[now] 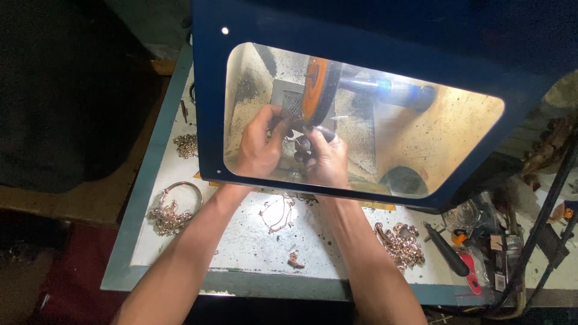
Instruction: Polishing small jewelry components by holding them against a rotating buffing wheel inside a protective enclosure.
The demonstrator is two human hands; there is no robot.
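Both my hands reach under a blue hood point(211, 120) and show through its clear window point(421, 138). My left hand point(260, 147) and my right hand point(325, 159) pinch a small dark piece point(303, 142) together. They press it against the lower edge of an orange polishing wheel point(315, 90). The wheel sits on a blue-lit shaft point(385, 89). The fingertips are dark with grime, and the piece is mostly hidden between them.
Rose-gold chains lie on the white tray point(253, 241): a thin chain point(278, 213) between my forearms, a heap point(400, 244) at right, a bangle with chains point(174, 207) at left, another heap point(186, 145) behind. Hand tools point(451, 253) clutter the right side.
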